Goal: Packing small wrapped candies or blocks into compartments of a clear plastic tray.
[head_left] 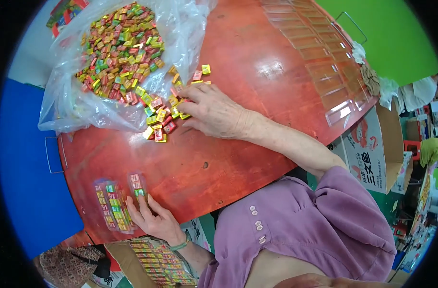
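Small wrapped candies [162, 115] in yellow, pink, red and green spill from a clear plastic bag [180, 29] onto the red table. My right hand [213, 111] reaches over the edge of this spill with fingers apart and bent, fingertips at the candies; what lies under them is partly hidden. On the left near side, my left hand [156, 223] has its fingers on the near end of a narrow clear plastic tray [135, 180] with a few candies in its far end. Left of it lie filled trays [112, 206] side by side, holding rows of candies.
Empty clear trays [315, 48] spread along the table's right side. A large candy heap [125, 53] fills the bag. Below the near edge, an open carton [161, 261] holds many filled trays; another cardboard box [368, 144] stands at the right. Wire handles [53, 153] flank the table.
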A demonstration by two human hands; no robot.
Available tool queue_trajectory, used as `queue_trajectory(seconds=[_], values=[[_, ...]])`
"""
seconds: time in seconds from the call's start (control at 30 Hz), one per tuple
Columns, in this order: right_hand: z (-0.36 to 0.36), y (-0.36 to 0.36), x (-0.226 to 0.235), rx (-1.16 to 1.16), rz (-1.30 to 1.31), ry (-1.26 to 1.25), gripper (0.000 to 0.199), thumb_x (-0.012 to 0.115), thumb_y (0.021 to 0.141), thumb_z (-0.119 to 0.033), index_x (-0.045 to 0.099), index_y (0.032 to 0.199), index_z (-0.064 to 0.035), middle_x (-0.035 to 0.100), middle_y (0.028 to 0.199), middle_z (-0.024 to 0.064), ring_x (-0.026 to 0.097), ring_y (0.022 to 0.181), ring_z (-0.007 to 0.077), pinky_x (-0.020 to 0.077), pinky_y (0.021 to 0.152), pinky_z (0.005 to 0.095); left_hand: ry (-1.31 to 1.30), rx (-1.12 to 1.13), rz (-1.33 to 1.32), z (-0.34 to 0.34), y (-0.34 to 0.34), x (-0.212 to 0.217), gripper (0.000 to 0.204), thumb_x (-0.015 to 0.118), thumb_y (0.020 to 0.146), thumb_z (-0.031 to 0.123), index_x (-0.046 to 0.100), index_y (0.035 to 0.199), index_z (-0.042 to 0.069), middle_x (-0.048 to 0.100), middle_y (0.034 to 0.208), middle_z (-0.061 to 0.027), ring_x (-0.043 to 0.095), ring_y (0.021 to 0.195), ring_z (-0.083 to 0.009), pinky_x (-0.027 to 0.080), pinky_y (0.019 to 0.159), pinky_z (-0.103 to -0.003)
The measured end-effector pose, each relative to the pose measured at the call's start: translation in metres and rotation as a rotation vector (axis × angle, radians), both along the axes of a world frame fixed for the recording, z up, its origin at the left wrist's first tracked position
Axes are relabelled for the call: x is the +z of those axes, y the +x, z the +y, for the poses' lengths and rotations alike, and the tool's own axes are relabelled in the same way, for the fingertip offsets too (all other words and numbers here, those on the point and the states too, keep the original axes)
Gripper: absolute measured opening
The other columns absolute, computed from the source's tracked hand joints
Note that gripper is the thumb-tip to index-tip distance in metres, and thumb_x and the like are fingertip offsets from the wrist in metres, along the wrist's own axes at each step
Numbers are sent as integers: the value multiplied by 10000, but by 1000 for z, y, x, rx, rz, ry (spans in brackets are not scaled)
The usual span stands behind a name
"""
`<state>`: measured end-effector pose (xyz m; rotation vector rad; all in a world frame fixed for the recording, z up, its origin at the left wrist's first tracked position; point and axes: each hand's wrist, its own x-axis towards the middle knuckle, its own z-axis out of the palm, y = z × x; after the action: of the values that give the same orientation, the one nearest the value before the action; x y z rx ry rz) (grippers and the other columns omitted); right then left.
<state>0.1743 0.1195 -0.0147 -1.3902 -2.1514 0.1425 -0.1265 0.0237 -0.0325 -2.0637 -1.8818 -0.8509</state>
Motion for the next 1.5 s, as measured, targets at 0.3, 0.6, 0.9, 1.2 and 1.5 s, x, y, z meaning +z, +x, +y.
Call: queue_trajectory(seconds=[0.3, 0.6, 0.9, 1.2, 1.5], values=[[52, -2, -18, -58, -1, 187, 408, 750, 900, -359, 650, 1168, -67, 566, 1354, 167, 513, 1320, 369, 419, 1084, 510, 50, 36, 42, 21, 8, 4, 155, 635, 974, 3, 700, 1098, -65, 641, 1313, -226, 633, 1169, -387, 535, 965, -458], [2, 2, -16, -44, -105, -8, 458, 642, 971, -440, 624, 1268, -93, 519, 1461, 183, 480, 1372, 387, 375, 1117, 573, -252, -376, -108, 58, 65, 41, 463, 616, 996, 89, 519, 1429, -45, 435, 1514, -313, 443, 1395, -482, 396, 1149, -517], [-72, 28, 5, -82, -193, -213, 548, 627, 980, -417, 567, 1408, -80, 525, 1516, 134, 472, 1417, 344, 339, 1160, 578, -448, -614, 9, 50, 100, 28, 643, 639, 980, 122, 361, 1540, -26, 328, 1581, -324, 371, 1444, -486, 386, 1170, -503], [-119, 58, 32, -115, 156, -183, 384, 717, 921, -233, 633, 1233, -25, 656, 1236, 157, 621, 1183, 340, 486, 1010, 457, -473, -809, 36, 25, 121, 34, 611, 660, 952, 54, 440, 1520, 7, 358, 1602, -240, 326, 1488, -457, 332, 1207, -518], [-223, 202, 45, -813, -17, 88, 388, 704, 965, -231, 669, 1298, -35, 619, 1408, 185, 523, 1381, 359, 419, 1141, 439, -434, -773, 28, 13, 123, 28, 613, 673, 965, 107, 439, 1522, 1, 319, 1625, -251, 290, 1511, -452, 298, 1221, -532]])
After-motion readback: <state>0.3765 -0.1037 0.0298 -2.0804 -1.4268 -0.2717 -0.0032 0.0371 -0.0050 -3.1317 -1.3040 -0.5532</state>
